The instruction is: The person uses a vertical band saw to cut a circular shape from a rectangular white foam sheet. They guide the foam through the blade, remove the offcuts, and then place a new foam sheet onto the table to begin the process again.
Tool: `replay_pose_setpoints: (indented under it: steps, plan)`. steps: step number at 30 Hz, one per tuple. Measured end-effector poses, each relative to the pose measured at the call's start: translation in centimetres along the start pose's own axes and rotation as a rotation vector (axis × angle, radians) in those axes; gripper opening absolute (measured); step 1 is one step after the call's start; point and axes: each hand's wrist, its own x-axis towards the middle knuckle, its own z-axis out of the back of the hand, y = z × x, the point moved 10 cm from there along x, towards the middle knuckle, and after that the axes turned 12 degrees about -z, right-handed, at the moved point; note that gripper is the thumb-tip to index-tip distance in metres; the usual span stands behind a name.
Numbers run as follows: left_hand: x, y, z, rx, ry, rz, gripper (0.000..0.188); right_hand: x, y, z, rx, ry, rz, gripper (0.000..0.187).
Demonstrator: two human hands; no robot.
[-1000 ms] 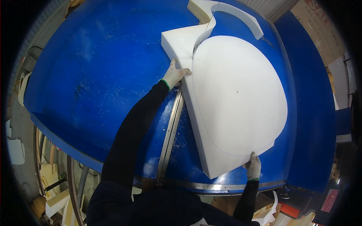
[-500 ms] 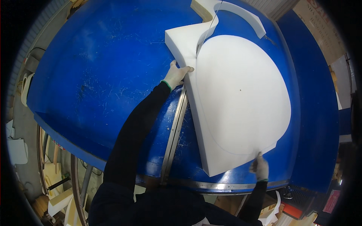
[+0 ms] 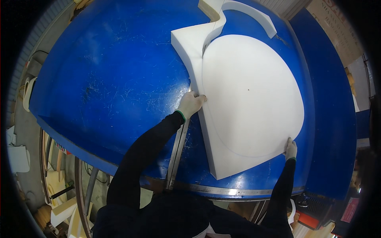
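Observation:
A thick white foam block [image 3: 250, 103] lies on a blue table [image 3: 119, 75], with a curved pencil-like line drawn near its rim. My left hand [image 3: 191, 104], in a pale glove with a green cuff, grips the block's straight left edge, thumb on top. The fingers on the side face are partly hidden. At the lower right edge, my gloved right hand [image 3: 291, 148] holds the block with its thumb on the top surface; its other fingers are mostly hidden. Beyond the left hand, a narrow dark slit [image 3: 204, 49] runs between the round part and a wavy strip of foam [image 3: 194, 39].
A curved foam offcut [image 3: 254, 15] lies at the far side. Metal rails [image 3: 178, 152] cross the table and run along its front edge [image 3: 238, 192]. A raised blue panel [image 3: 333, 107] stands at right. Foam scraps [image 3: 65, 212] lie below left.
My left hand has slid nearer along the block's left edge. My right hand has moved farther away and to the right, onto the block's lower right edge. The view has shifted slightly.

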Motion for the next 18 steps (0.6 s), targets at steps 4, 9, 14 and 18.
replay_pose_setpoints:
  steps: [4, 9, 14, 18]
  plan:
    - [0.3, 0.4, 0.0, -0.003, -0.054, -0.026, 0.035, -0.6, 0.0, -0.2, -0.02, -0.001, -0.014, 0.034]
    - [0.7, 0.9, -0.2, 0.012, -0.032, 0.023, 0.048, -1.5, 0.4, 0.3, -0.005, -0.019, 0.013, 0.034]
    - [0.7, 0.4, 0.5, 0.031, -0.039, 0.017, 0.047, -4.0, 1.4, -0.9, 0.013, -0.066, 0.034, 0.035]
    - [0.7, -0.1, 0.9, 0.03, -0.054, 0.034, 0.044, -4.5, 1.4, -0.9, -0.003, -0.064, 0.011, 0.035]
